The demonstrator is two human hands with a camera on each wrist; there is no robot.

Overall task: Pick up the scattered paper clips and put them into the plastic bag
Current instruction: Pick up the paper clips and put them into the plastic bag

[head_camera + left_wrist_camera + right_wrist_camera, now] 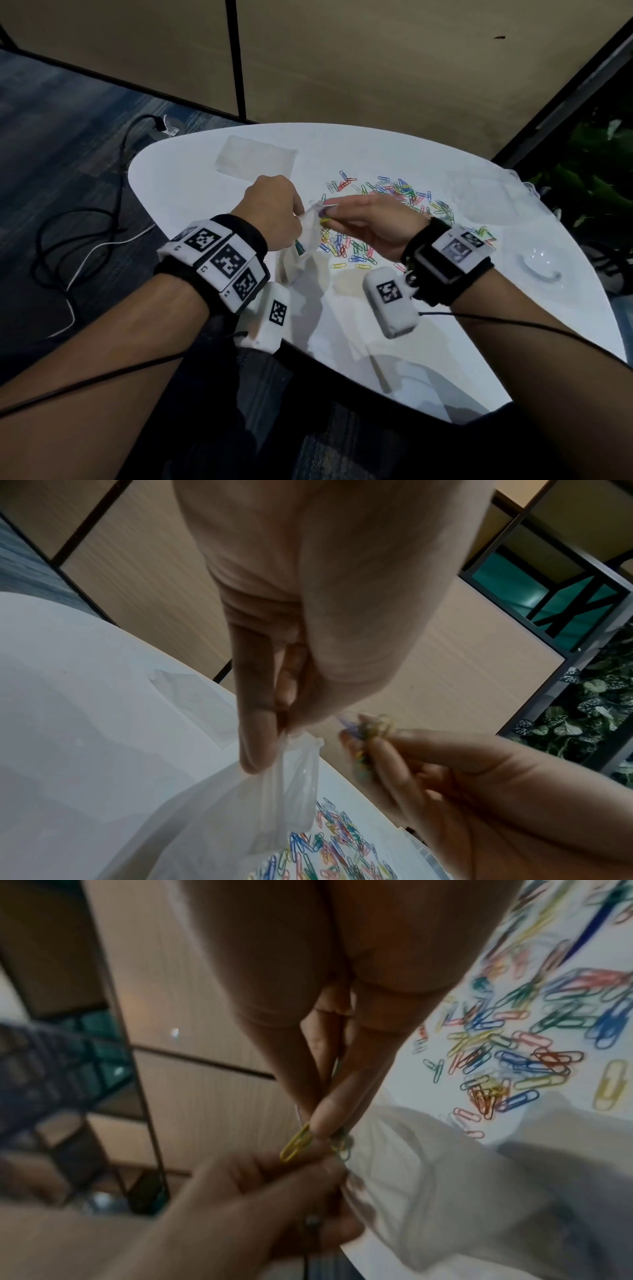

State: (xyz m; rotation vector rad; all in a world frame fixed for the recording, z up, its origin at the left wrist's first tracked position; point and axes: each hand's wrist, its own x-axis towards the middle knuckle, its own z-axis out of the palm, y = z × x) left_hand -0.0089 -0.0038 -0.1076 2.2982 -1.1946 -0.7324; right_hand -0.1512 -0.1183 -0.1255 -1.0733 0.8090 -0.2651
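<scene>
A rounded white table fills the middle of the head view, standing on blue-grey carpet in front of tan wall panels. A flat clear plastic sheet or pouch lies toward the table's far left edge, and black and white cables trail over the floor to the left. Above the near left part of the table hangs the thin translucent plastic bag, its lower part sagging toward the tabletop; the left hand pinches its top edge between thumb and fingers. A loose spread of coloured wire paper clips covers the table centre, just behind and beneath both hands. The right hand reaches in from the right, its fingertips closed on a small bunch of clips, a yellow paper clip sticking out of it, right at the bag's mouth and almost touching the left hand.
</scene>
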